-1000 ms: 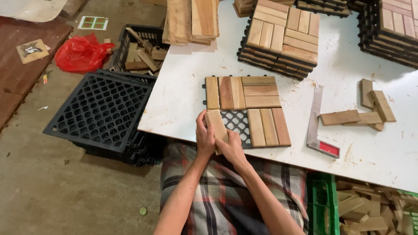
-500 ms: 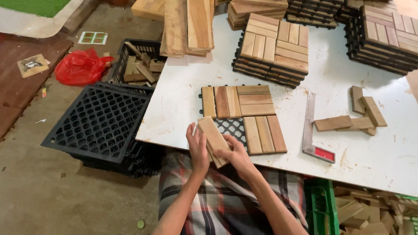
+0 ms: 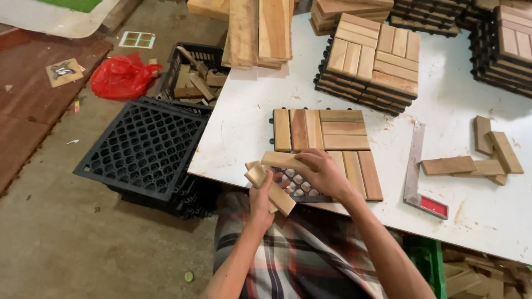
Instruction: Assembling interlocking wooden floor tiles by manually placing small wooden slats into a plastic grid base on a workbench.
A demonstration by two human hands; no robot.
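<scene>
Head view:
Left hand (image 3: 259, 195): you are gripping a short wood slat (image 3: 272, 189), tilted, at the table's (image 3: 244, 122) near edge.
Right hand (image 3: 321, 173): you are closing your fingers on another slat (image 3: 282, 160), held flat above the deck tile's (image 3: 324, 135) bare black grid (image 3: 302, 185).
Nearby: a try square (image 3: 417, 171) is lying right of the tile.

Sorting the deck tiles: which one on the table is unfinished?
The tile at the table's near edge, under the right hand: its black grid still shows; the stacked tiles are fully slatted.
</scene>
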